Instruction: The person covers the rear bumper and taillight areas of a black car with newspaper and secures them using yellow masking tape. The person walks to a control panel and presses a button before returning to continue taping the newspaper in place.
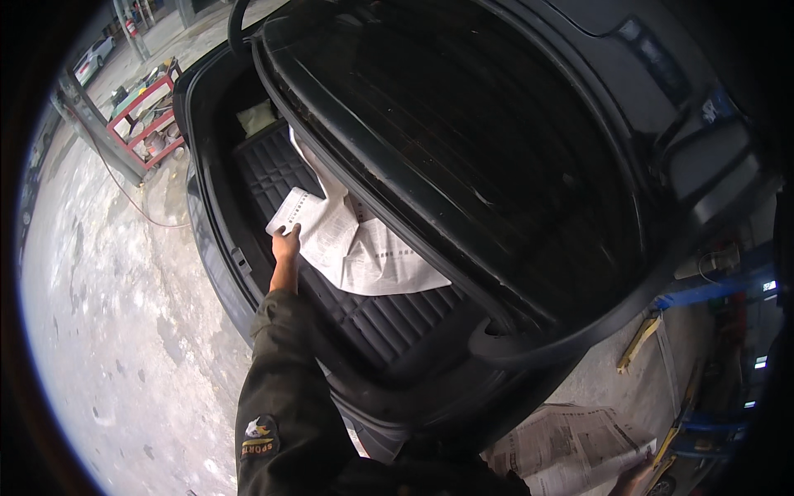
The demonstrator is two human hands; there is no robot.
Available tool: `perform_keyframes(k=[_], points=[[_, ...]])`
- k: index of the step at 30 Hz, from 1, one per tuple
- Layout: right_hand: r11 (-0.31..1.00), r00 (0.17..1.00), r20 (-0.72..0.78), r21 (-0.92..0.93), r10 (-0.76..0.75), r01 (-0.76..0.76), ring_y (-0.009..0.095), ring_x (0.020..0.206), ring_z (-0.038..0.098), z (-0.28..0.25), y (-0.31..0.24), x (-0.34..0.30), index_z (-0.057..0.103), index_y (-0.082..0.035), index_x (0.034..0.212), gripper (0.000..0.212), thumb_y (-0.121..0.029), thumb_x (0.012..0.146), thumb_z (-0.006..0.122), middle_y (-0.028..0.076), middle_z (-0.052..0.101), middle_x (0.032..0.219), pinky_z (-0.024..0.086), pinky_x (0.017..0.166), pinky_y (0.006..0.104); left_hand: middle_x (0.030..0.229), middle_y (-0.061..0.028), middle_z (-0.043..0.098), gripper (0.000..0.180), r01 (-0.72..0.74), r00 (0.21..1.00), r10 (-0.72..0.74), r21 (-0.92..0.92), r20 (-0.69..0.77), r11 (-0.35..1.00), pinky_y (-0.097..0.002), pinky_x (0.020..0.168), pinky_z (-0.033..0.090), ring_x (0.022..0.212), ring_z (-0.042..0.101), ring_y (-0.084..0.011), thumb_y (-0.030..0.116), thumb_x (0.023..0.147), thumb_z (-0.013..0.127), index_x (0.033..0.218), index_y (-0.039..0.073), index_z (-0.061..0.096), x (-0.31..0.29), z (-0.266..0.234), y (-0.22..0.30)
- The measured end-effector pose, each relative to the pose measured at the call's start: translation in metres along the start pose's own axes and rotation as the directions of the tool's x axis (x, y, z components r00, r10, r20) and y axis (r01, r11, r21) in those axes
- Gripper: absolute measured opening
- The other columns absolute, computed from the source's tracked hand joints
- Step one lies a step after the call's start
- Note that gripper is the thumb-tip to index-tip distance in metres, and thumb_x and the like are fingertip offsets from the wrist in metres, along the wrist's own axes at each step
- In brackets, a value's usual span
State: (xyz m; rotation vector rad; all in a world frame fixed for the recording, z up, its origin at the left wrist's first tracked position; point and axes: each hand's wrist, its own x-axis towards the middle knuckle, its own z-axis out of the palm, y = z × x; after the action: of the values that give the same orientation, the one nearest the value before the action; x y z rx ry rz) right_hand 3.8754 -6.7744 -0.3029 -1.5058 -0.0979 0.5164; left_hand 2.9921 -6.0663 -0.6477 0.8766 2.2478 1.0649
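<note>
My left hand [286, 250] reaches into the open trunk of a dark car and pinches the near-left edge of a newspaper sheet [364, 252]. That sheet lies creased over the black quilted trunk mat [356, 318], and part of it passes out of sight under the raised lid. Low on the right, my right hand [637, 478] shows only in part, at the edge of a second newspaper [571, 446]. It appears to grip this paper outside the trunk, though its fingers are mostly hidden.
The raised trunk lid [447, 149] with its dark glass hangs over the trunk. A pale packet [256, 118] sits in the trunk's far corner. Left of the car stand a red tool cart [147, 124] and a post [99, 132]. Blue lift parts [715, 289] are at right.
</note>
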Motion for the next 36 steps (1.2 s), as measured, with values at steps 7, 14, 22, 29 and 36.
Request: perform_keyframes(k=[7, 14, 22, 29, 36], points=[[0.753, 0.897, 0.085, -0.512, -0.434, 0.413, 0.019, 0.105, 0.058, 0.002, -0.007, 0.04, 0.066, -0.002, 0.12, 0.04, -0.031, 0.097, 0.052, 0.006, 0.064, 0.115, 0.044, 0.096, 0.0345, 0.101, -0.0102, 0.069, 0.024, -0.033, 0.959, 0.253, -0.835, 0.129, 0.55, -0.0262, 0.071, 0.052, 0.087, 0.067, -0.0159, 0.009, 0.1, 0.064, 0.12, -0.003, 0.058, -0.219, -0.123, 0.129], [0.825, 0.912, 0.144, -0.39, -0.383, 0.408, 0.006, 0.059, 0.049, 0.098, -0.001, 0.082, 0.069, -0.008, 0.089, 0.008, -0.015, 0.092, 0.068, -0.005, 0.057, 0.07, 0.039, 0.055, 0.0236, 0.085, -0.0116, 0.063, 0.011, -0.371, 0.775, 0.623, -0.723, 0.104, 0.582, -0.0327, 0.076, 0.054, 0.078, 0.064, -0.0205, 0.008, 0.096, 0.064, 0.092, 0.0, 0.057, -0.538, -0.23, 0.273], [0.97, 0.891, 0.395, -0.002, -0.222, 0.243, 0.01, 0.056, 0.065, 0.15, -0.043, 0.074, 0.059, -0.006, 0.081, 0.015, -0.004, 0.093, 0.068, 0.002, 0.064, 0.07, 0.052, 0.049, 0.0233, 0.135, -0.0251, 0.057, 0.076, -0.455, 0.002, 0.725, -0.645, 0.689, 0.614, -0.0402, 0.101, 0.052, 0.121, 0.061, -0.0339, 0.011, 0.073, 0.086, 0.139, -0.003, 0.05, -0.859, -0.063, 0.332], [0.901, 0.695, 0.63, 0.017, -0.346, 0.433, 0.003, 0.068, 0.054, 0.067, -0.092, 0.171, 0.06, -0.001, 0.084, 0.017, -0.006, 0.09, 0.075, 0.0, 0.062, 0.072, 0.045, 0.059, 0.0221, 0.118, -0.0266, 0.066, 0.077, -0.548, 0.224, 0.755, -0.561, 0.616, 0.621, -0.0411, 0.093, 0.054, 0.111, 0.067, -0.0394, 0.009, 0.078, 0.08, 0.145, 0.001, 0.043, -1.076, 0.106, 0.368], [0.843, 0.511, 0.707, 0.229, -0.488, 0.488, 0.009, 0.069, 0.058, -0.011, -0.161, 0.257, 0.069, -0.006, 0.114, 0.036, -0.002, 0.08, 0.08, 0.01, 0.072, 0.109, 0.048, 0.063, 0.0231, 0.094, -0.0153, 0.073, 0.023, -0.605, 0.454, 0.788, -0.505, 0.417, 0.616, -0.0301, 0.076, 0.054, 0.086, 0.071, -0.0207, -0.002, 0.089, 0.068, 0.111, -0.002, 0.069, -1.095, 0.131, 0.397]])
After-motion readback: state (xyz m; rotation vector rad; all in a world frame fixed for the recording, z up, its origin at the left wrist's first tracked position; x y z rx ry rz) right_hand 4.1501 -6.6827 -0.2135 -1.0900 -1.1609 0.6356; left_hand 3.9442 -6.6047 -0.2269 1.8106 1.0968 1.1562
